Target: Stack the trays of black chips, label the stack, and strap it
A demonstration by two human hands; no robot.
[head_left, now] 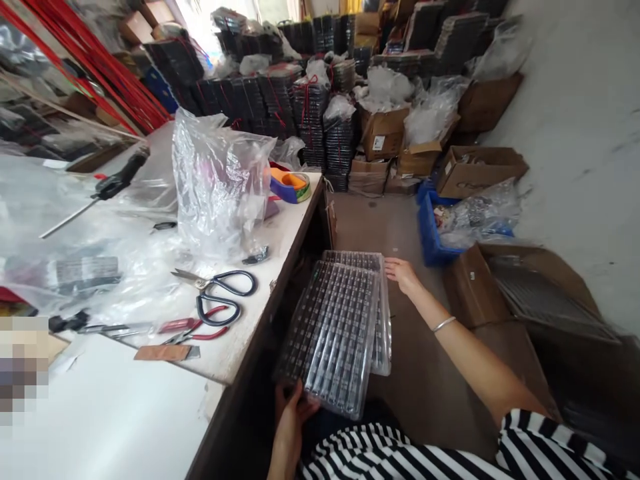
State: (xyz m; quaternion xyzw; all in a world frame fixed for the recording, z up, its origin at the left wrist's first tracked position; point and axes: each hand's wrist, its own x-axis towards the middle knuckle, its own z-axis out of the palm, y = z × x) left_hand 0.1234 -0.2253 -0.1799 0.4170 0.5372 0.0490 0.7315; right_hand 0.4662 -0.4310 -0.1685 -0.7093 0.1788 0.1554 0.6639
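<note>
Two clear plastic trays lie overlapped in front of me beside the table edge, both filled with rows of small dark parts. My left hand (295, 413) is closed on the near lower corner of the upper tray (340, 333). Behind and to the right of it, the lower tray (384, 320) shows only along its far and right sides. My right hand (400, 275), with a bangle on the wrist, grips the far right corner of that lower tray; its thumb and fingers are pressed at the rim.
On the white table (260, 300) at left lie scissors (215, 290), red-handled pliers (205, 328), a screwdriver (120, 177), a tape dispenser (290, 185) and plastic bags (220, 187). A blue crate (430, 227) and cardboard boxes (470, 280) stand at right. Stacked black trays (310, 120) line the back.
</note>
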